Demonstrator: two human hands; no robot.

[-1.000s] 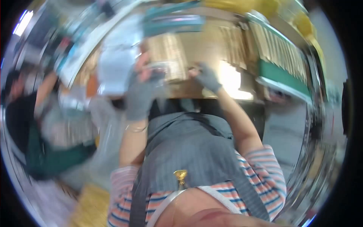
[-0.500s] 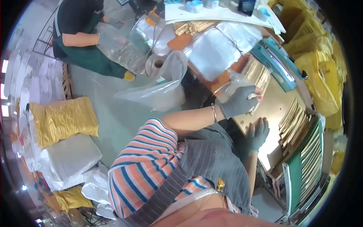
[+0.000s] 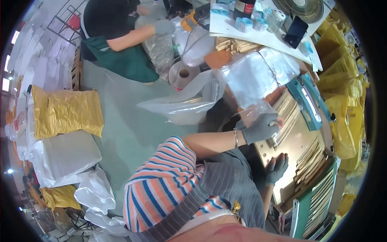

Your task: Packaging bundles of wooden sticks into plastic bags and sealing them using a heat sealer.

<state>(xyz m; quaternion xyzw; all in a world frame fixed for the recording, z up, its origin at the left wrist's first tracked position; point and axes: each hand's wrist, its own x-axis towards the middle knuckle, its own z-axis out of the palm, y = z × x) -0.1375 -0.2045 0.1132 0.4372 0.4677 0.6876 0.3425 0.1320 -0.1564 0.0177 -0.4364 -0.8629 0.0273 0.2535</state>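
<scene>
My left hand (image 3: 261, 128), in a grey glove with a bracelet at the wrist, is closed on the edge of a small clear plastic bag (image 3: 253, 110) above the brown worktable (image 3: 293, 142). Just past its fingers lies a row of pale wooden strips (image 3: 287, 113). My right hand (image 3: 276, 167), also in a grey glove, rests on the table's near edge with fingers spread and holds nothing. More bundles of wooden strips (image 3: 309, 155) lie to the right of it.
A teal sealing machine (image 3: 308, 101) stands on the table beyond the strips, with yellow bags (image 3: 343, 121) behind. A large clear bag (image 3: 189, 101) and a film roll (image 3: 180, 75) stand left of the table. A co-worker (image 3: 121, 44) handles a clear bag. Yellow and white sacks (image 3: 66, 133) lie on the floor.
The view has swung down and to the left, bringing the floor and the co-worker into sight. My left hand keeps the clear bag; my right hand has come down onto the table edge.
</scene>
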